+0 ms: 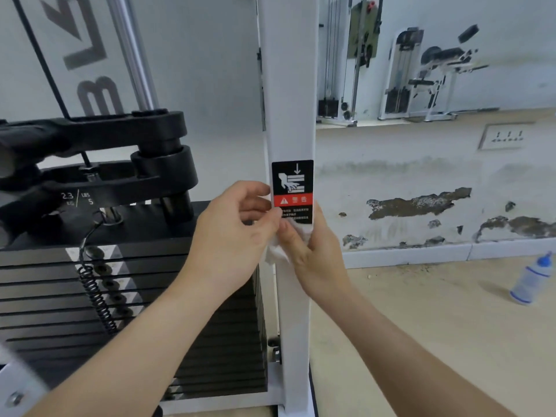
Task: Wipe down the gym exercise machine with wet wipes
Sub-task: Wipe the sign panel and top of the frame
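1. Pinching the wipe [275, 252], your left hand [234, 236] curls its fingers round its upper edge.
2. Your right hand [317, 260] grips the same wipe, pressing it to the white post [288, 85] just below the warning sticker [292, 191].
3. A bottle [531, 279] sits on the floor to your right, well apart.

Bright, even indoor light, soft shadows (edges bowed, slightly blurred)

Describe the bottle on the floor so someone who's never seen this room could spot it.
Find the white post of the weight machine and look right, across the floor, toward the wall with peeling paint. Near the picture's right edge sits the bottle. Unlike the white post and black weight stack, it is small, translucent and blue-capped, with blue bands.
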The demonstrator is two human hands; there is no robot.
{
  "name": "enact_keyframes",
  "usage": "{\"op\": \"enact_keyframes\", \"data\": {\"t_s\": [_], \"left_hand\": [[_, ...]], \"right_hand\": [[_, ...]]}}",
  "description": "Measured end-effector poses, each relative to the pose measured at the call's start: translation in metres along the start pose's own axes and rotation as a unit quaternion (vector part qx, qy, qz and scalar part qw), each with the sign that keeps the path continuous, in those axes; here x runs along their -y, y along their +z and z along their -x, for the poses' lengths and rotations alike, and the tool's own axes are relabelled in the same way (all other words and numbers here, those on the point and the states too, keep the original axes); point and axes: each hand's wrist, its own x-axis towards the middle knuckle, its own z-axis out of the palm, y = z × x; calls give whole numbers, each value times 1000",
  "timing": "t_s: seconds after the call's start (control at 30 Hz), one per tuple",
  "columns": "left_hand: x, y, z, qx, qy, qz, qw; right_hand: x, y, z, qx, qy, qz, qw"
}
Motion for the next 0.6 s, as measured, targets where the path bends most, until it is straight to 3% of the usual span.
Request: {"op": "enact_keyframes", "data": {"t_s": [0.13, 0.23, 0.43, 0.53, 0.6], "left_hand": [[-4, -7, 1, 26, 6, 55, 998], [-5, -7, -1, 23, -6, 92, 996], [0, 4, -3, -25, 0, 80, 997], [3, 5, -8, -32, 28, 78, 996], [3, 10, -12, -41, 38, 106, 993]], "right_hand": [[63, 0, -65, -109, -114, 56, 986], [59, 15, -62, -179, -154, 130, 963], [-7, 19, 20, -79, -32, 100, 991], [27, 3, -6, -58, -45, 146, 987], [63, -2, -46, -91, -99, 184, 974]]}}
